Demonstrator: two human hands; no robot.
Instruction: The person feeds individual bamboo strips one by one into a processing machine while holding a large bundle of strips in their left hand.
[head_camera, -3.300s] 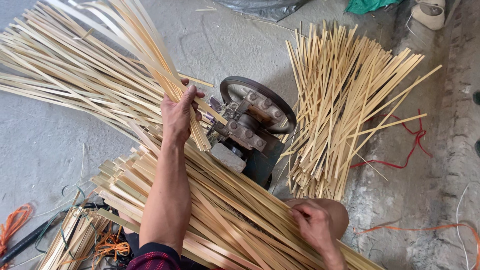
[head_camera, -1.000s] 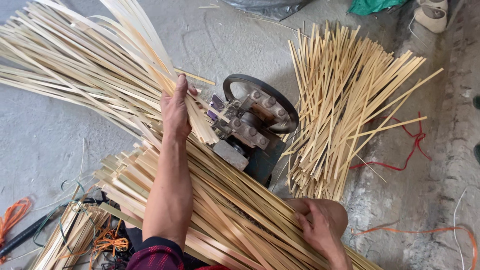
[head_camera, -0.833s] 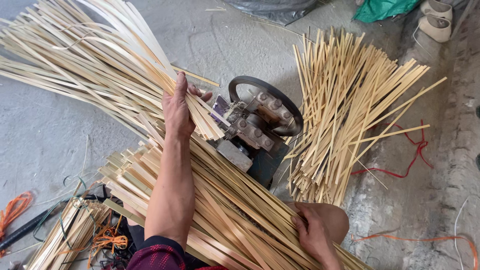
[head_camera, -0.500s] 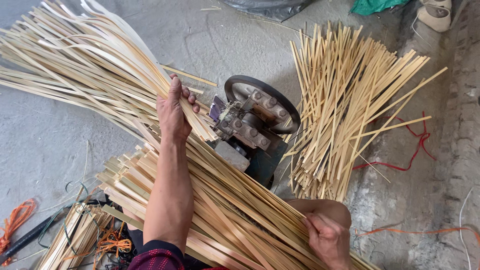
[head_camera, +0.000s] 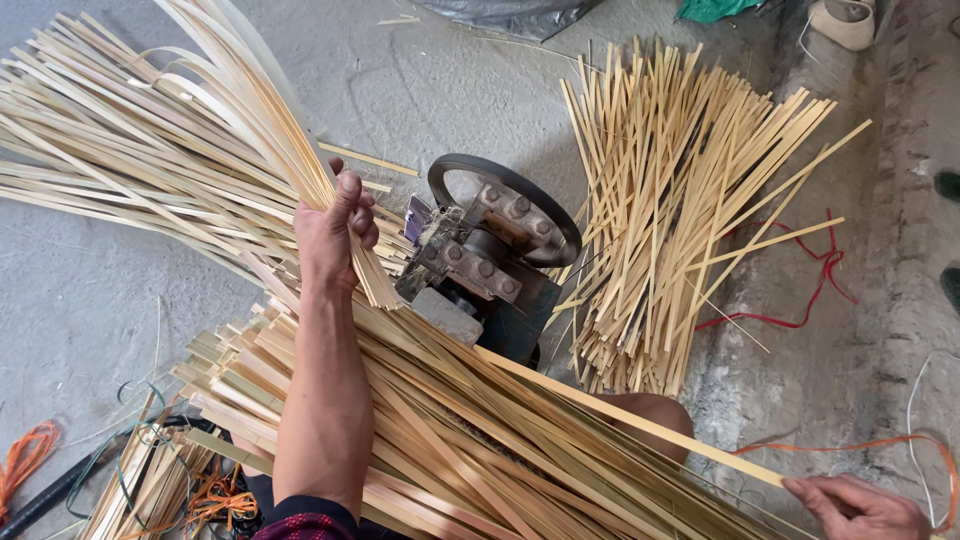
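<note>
Bamboo strip (head_camera: 640, 425) pinched at its tail by right hand (head_camera: 860, 505); left hand (head_camera: 335, 235) fist-closed on thin slivers (head_camera: 250, 120) beyond splitting machine (head_camera: 495, 255). Feeding step, probably; steady push called for.

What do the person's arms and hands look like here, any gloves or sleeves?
Both hands are bare, no gloves, rings or watch visible. The left hand leads back along a bare forearm to a dark sleeve with reddish checks, pushed up near the elbow. Of the right hand only the fingers and back show at the picture's lower edge; no sleeve in view.
</note>
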